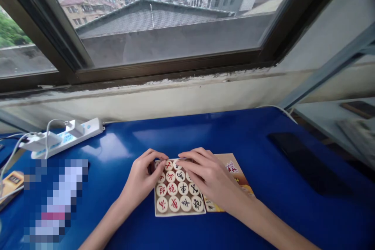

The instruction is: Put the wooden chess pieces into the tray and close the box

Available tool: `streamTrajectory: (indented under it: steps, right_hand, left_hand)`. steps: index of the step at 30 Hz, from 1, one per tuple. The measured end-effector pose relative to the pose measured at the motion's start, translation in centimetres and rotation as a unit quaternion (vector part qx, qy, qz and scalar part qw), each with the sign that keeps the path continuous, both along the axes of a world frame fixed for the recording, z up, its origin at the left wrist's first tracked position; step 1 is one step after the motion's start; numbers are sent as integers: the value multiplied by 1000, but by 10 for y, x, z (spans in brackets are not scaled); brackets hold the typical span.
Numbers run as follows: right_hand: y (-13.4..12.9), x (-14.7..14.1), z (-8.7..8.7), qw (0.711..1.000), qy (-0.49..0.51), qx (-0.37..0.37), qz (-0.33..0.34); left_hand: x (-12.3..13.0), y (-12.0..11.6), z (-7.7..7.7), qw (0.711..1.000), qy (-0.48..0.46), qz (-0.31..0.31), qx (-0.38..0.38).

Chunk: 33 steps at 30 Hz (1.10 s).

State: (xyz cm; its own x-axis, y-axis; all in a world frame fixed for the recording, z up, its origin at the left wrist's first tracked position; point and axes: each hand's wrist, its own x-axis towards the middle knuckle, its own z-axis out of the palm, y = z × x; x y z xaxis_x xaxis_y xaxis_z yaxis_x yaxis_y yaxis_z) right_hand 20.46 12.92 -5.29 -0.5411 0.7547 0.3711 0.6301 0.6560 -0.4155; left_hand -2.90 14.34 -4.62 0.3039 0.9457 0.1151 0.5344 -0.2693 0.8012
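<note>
A shallow white box [181,215] lies on the blue table, filled with rows of round Chinese chess pieces [183,188] marked in red and black. My left hand [145,170] is closed around its back left corner, the thumb over the pieces and the other fingers at the rim. Over the back right part curls my right hand [205,170], its fingers bent across the back edge and the top row. Some pieces at the right are hidden beneath it. Partly under my right wrist is a printed card or lid [227,160] with a red character, flat beside the box.
At the back left a white power strip [88,127] carries plugs and cables. A blurred-out, pixelated object [58,203] is at the left, near a yellow-brown packet [13,183]. A dark flat object [299,156] lies at the right. Behind the blue table [234,129] is a window.
</note>
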Motion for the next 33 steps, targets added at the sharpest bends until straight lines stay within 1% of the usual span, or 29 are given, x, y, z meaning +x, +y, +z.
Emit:
streamTrajectory:
  steps: [7,14,22,33]
  right_hand:
    - [0,1,1,1000,3,-21,4]
    - [-1,0,0,997,25,-71,2]
    - [-1,-1,-3,997,50,-63,-13]
    - [0,-3,2,996,63,-60,-17]
  left_hand:
    - [0,0,2,1000,0,-1,-15]
    - [-2,0,4,999,7,3,-36]
    - [-1,-1,6,999,7,7,-37]
    - [1,-2,8,999,21,17,-36]
